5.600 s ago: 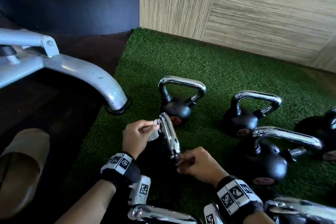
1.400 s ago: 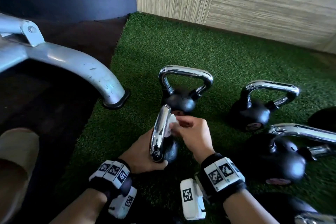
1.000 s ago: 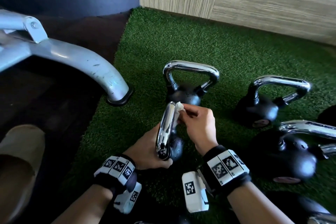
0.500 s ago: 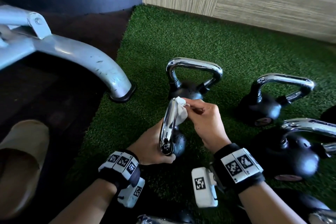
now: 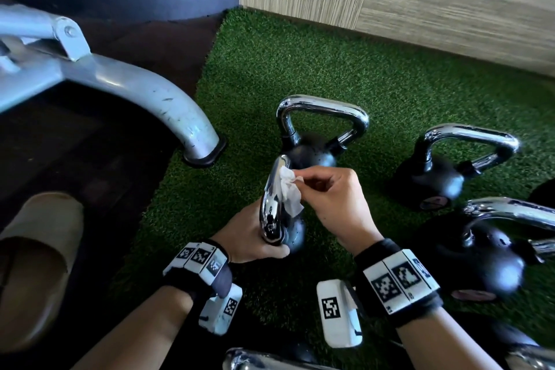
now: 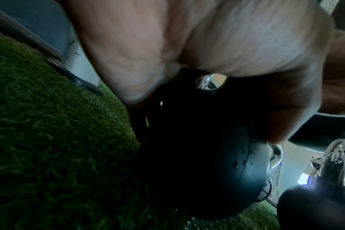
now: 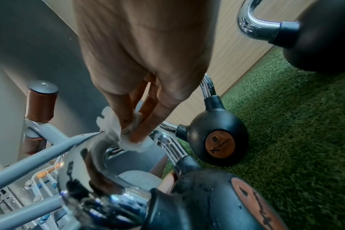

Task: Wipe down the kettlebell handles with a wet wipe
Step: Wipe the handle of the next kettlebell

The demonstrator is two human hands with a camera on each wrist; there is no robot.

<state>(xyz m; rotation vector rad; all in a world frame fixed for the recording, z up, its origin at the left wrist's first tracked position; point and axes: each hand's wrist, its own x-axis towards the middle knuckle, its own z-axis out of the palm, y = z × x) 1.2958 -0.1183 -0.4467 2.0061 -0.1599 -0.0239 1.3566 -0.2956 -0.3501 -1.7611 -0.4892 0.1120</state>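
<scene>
A small black kettlebell [image 5: 295, 236] with a chrome handle [image 5: 271, 201] stands on the green turf at centre. My left hand [image 5: 255, 237] grips it low, where handle meets ball; in the left wrist view the palm [image 6: 187, 46] wraps over the dark ball [image 6: 203, 163]. My right hand [image 5: 333, 198] pinches a crumpled white wet wipe [image 5: 286, 192] and holds it against the upper inner side of the handle. The right wrist view shows the fingertips [image 7: 136, 133] pressing the wipe [image 7: 116, 132] onto the chrome handle [image 7: 89, 158].
Other chrome-handled kettlebells stand behind [image 5: 315, 135], at right [image 5: 444, 168] and near right [image 5: 480, 255]; another handle [image 5: 270, 359] lies at the bottom edge. A grey machine leg [image 5: 168, 111] ends at the turf's left edge. A beige slipper [image 5: 36, 264] sits on the dark floor.
My right hand has slid the wipe along the upper part of the handle and the wipe has spread lower down it. My left hand keeps its grip at the handle's base.
</scene>
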